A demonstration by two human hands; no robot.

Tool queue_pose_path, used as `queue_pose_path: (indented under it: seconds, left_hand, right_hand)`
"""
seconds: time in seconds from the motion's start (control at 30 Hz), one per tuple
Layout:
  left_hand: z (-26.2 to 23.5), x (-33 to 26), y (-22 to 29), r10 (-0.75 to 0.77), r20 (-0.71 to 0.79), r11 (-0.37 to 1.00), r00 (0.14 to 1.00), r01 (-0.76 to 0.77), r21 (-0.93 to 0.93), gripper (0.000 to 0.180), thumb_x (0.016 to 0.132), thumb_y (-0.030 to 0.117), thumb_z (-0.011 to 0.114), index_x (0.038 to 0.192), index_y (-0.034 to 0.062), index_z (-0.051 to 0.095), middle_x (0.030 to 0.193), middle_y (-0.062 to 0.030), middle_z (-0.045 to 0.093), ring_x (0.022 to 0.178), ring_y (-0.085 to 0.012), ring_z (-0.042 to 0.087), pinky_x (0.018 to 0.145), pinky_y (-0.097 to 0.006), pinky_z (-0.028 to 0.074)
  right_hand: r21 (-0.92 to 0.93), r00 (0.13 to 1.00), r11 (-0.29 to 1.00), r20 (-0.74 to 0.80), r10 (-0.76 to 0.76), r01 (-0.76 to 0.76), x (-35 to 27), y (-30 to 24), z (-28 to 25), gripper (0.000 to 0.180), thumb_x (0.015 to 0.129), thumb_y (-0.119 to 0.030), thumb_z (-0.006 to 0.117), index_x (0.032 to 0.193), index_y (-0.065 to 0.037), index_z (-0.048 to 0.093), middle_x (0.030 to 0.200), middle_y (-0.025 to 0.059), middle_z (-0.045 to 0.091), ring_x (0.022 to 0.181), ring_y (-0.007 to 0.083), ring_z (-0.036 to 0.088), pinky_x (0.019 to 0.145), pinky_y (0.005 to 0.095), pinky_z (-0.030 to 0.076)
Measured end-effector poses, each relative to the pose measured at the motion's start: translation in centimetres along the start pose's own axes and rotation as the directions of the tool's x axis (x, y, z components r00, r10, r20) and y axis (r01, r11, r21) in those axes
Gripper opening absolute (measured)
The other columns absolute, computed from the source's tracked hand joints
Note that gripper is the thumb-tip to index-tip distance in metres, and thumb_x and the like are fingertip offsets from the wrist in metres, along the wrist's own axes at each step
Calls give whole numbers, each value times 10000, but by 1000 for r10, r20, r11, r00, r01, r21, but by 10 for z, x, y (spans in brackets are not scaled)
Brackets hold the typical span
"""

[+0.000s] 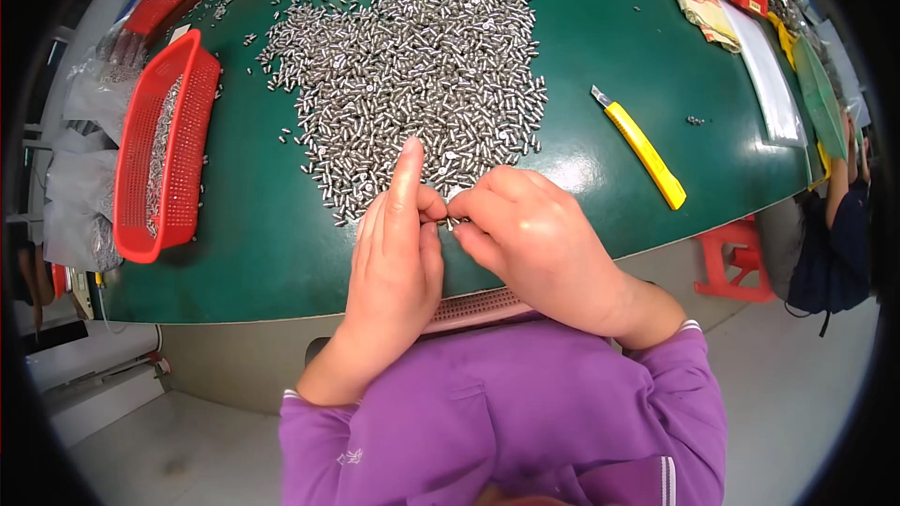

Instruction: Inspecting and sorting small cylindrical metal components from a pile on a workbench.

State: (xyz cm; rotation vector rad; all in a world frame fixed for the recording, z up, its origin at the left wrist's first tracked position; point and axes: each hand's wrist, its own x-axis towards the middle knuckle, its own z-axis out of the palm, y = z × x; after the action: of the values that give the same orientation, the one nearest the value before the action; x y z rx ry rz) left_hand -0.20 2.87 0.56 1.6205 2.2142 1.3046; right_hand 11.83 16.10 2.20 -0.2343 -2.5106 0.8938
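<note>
A broad heap of small silver pin-like metal parts [422,66] covers the middle of the green table [609,47]. At its near edge my left hand [398,253] has one finger stretched forward over the parts, while its thumb and another finger bend inward, closed toward the right hand. My right hand [544,239] is closed in a pinch, fingertips meeting those of the left. Between the fingertips show a few small metal parts [450,223], partly hidden. Which hand grips each part is hard to make out.
A red perforated basket [187,183] with metal parts inside stands at the left. A yellow utility knife [647,155], blade out, lies at the right. Below the table's front edge is a pink basket [478,307]. A red stool [733,262] and another person [834,253] are at the right.
</note>
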Motion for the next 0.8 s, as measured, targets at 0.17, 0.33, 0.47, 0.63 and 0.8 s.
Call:
queue_pose_path:
  seconds: [0.17,0.33,0.47,0.63,0.8]
  left_hand:
    - [-4,-1,2,8,8,997,1000,-9,73,832,765,-208,548,1542,-19,316,899,-90,582,810,-244,567,772,-386,482]
    - [-6,-2,0,-25,25,999,999,25,32,814,768,-205,542,1533,-18,337,886,-87,582,800,-239,560,767,-379,478]
    - [-4,-1,-2,15,40,1000,999,-15,-7,803,765,-210,541,1523,-19,359,887,-89,585,809,-241,564,765,-373,480]
    - [-3,-4,-2,9,-8,1000,1000,-9,-6,802,783,-202,565,1531,-16,343,928,-98,601,842,-249,580,777,-370,493]
    - [-9,-8,10,-113,68,992,991,117,-56,794,849,-144,608,1558,-10,277,1025,-114,616,885,-242,595,809,-361,516]
  right_hand:
    - [4,1000,1000,-18,-8,8,0,2,1,203,773,-30,734,958,-32,650,854,106,604,797,320,612,718,430,512]
    - [1,1000,1000,-2,7,-7,0,1,1,198,768,-27,737,945,-33,648,842,103,598,794,316,610,712,426,510]
    - [5,999,1000,11,-31,31,-1,3,1,167,783,-35,716,878,-45,579,840,120,532,811,324,579,721,427,497]
    - [41,1000,999,3,-11,11,1,3,-2,225,752,-16,748,955,-38,653,849,105,619,800,316,623,711,424,515]
    - [48,999,998,39,-35,33,1,3,-5,164,785,-3,689,913,-32,591,845,135,546,826,341,592,726,442,499]
